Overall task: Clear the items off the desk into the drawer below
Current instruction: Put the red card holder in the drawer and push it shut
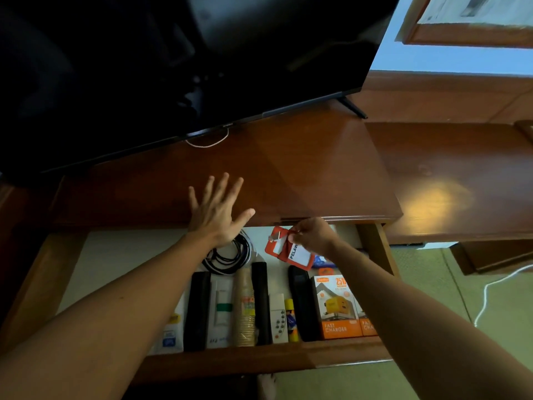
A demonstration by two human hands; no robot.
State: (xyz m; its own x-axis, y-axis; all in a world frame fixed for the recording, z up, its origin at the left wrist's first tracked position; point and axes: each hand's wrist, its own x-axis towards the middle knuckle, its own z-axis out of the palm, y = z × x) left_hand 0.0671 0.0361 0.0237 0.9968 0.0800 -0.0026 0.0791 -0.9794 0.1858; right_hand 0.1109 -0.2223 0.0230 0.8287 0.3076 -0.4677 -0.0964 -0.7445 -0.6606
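Left hand is held flat, fingers spread, over front edge of bench. Red card holder (white label, letters "PELAW" readable) is pinched at top by right hand, above back of open drawer. Inside drawer are seen: coiled black cable, black remotes, paper cup stack, white remote, orange charger box. Dark screen is standing at rear of bench.
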